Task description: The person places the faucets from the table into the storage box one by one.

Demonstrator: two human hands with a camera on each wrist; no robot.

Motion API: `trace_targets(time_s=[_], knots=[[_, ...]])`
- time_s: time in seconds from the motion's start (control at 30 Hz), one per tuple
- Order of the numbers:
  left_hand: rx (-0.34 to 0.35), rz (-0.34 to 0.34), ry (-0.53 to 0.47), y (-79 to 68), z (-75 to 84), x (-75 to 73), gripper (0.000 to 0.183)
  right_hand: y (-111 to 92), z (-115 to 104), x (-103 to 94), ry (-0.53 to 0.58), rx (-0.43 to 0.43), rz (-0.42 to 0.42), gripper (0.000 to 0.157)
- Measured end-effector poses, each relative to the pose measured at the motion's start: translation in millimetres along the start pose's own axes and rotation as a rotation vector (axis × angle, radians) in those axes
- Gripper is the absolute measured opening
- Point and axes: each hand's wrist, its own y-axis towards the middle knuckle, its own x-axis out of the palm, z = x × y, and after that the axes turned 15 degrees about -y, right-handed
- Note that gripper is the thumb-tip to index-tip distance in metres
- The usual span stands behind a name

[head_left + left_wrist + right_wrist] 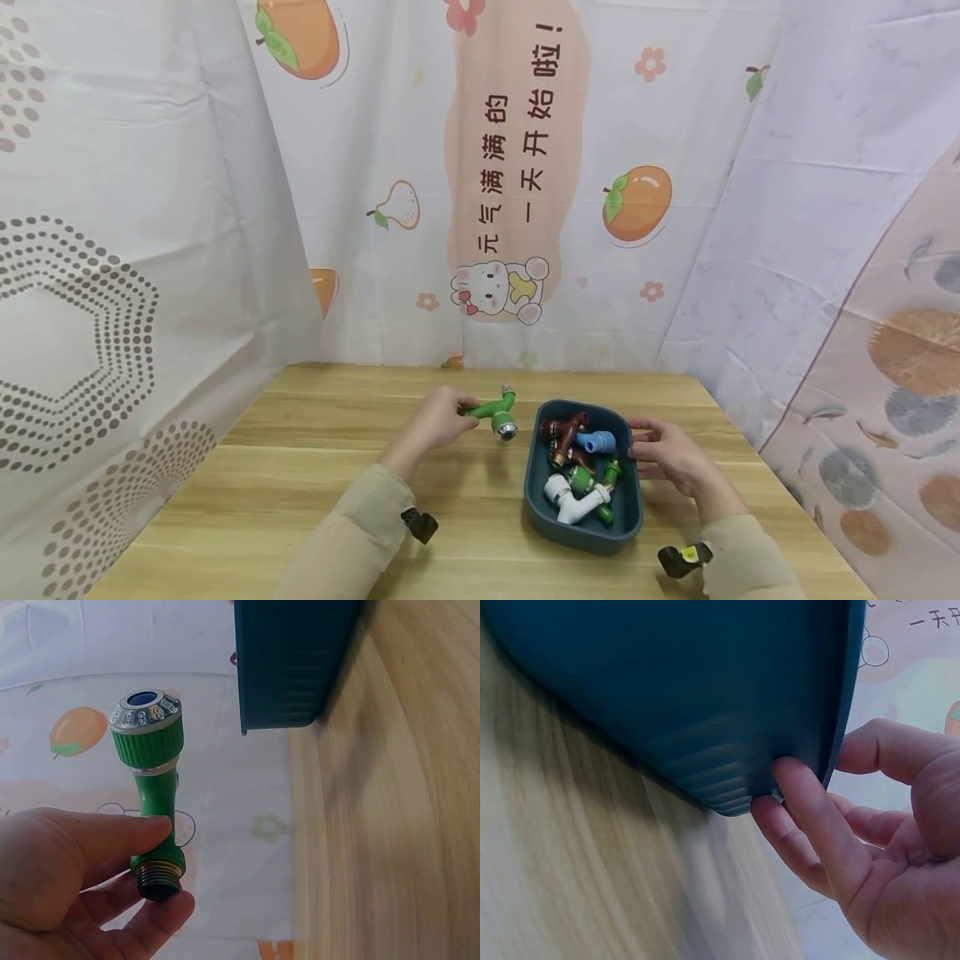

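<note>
My left hand (441, 419) pinches a green plastic tap (495, 408) by its threaded inlet end, held above the table left of the bin. In the left wrist view, the tap (156, 791) shows a ribbed collar with a silver-coloured, blue-centred cap and a black thread between thumb and fingers. My right hand (671, 454) is at the right side of a dark teal plastic bin (531, 492). The right wrist view has spread, slightly bent fingertips (791, 769) against the bin's outer wall (705, 690); one digit's tip is hidden behind the rim.
Inside the bin lie several taps: dark red ones (572, 433), a blue one (597, 442), a green one (612, 472) and a white one (577, 505). They stand on a wood-grain table (315, 475). Printed curtains (375, 267) close off the back and both sides.
</note>
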Motion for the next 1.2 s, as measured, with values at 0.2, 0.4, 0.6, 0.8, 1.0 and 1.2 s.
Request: trace_targets(time_s=[0.2, 0.4, 0.6, 0.8, 1.0, 1.2], knots=[[0.007, -0.007, 0.023, 2.5, 4.6, 5.9, 0.02, -0.3, 0.4, -0.3, 0.006, -0.006, -0.001, 0.062], [0.012, -0.024, 0.043, 4.5, 10.8, 11.0, 0.019, 0.7, 1.3, 0.2, 0.006, 0.001, 0.002, 0.062], [0.043, -0.041, 0.061, 6.3, 18.2, 18.7, 0.017, 1.5, 2.2, 0.4, 0.003, -0.003, 0.006, 0.061], [0.101, -0.066, 0.068, 8.9, 23.3, 28.0, 0.014, 1.1, 1.5, 0.4, 0.005, 0.005, 0.009, 0.065], [0.096, -0.087, 0.092, 10.6, 27.2, 36.3, 0.015, 0.9, 1.7, 1.8, -0.002, 0.005, 0.015, 0.064], [0.105, -0.092, 0.113, 12.3, 32.0, 42.2, 0.014, -0.3, 0.8, 1.1, 0.002, 0.006, 0.016, 0.064]])
